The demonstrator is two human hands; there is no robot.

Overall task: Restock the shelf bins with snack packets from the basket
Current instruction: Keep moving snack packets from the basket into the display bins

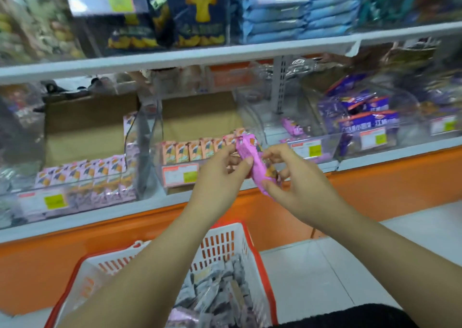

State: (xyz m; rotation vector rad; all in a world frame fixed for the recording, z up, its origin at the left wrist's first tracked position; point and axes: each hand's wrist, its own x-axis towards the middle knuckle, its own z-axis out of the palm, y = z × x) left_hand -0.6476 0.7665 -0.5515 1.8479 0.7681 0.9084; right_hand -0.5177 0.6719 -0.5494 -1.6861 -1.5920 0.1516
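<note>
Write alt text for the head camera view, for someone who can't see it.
The left hand and right hand together hold pink snack packets in front of clear shelf bins stocked with similar packets. Below the forearms sits a white and red basket with more packets inside.

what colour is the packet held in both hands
The packet is bright pink with a small orange-and-dark print, seen in the head view.

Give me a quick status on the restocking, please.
Left hand and right hand both gripping pink packets, in front of the bins. Basket below, more stock inside. Nothing seen blocking.
</note>
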